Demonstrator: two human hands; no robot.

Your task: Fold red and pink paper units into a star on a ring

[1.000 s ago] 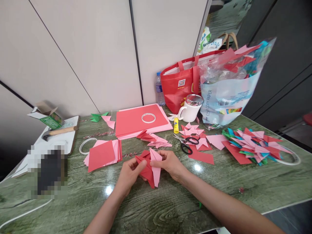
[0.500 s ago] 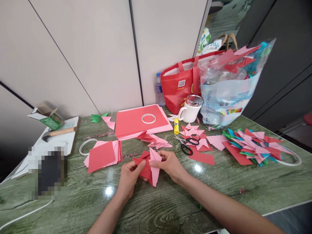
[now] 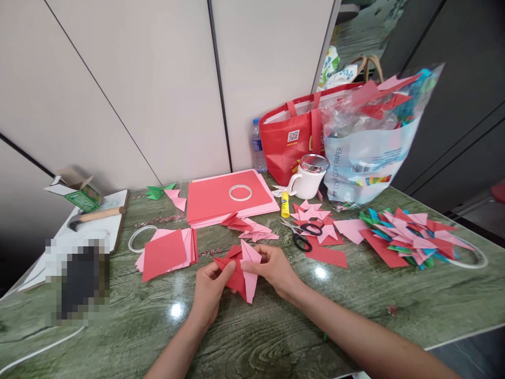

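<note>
Between both hands, above the near part of the table, is a folded paper piece made of red and pink parts. My left hand (image 3: 213,287) pinches the red folded paper (image 3: 235,276) with the thumb on top. My right hand (image 3: 273,267) grips the pink folded paper (image 3: 251,279), which stands against the red part's right side. The fingers beneath the paper are partly hidden. Just beyond my hands lie red and pink folded pieces (image 3: 256,230). Scissors with black handles (image 3: 303,242) rest to the right of my right hand, on paper pieces.
Square red and pink sheets (image 3: 163,255) lie at left beside a tape roll (image 3: 136,247). Behind are larger sheets (image 3: 213,197), a glue stick (image 3: 285,205), a white mug (image 3: 310,181) and a red bag (image 3: 276,147). Folded colored pieces (image 3: 410,234) are heaped at right. A hammer (image 3: 98,213) lies far left.
Almost nothing differs. The folded paper and both hands have shifted very slightly, and the grip of each hand looks the same.
</note>
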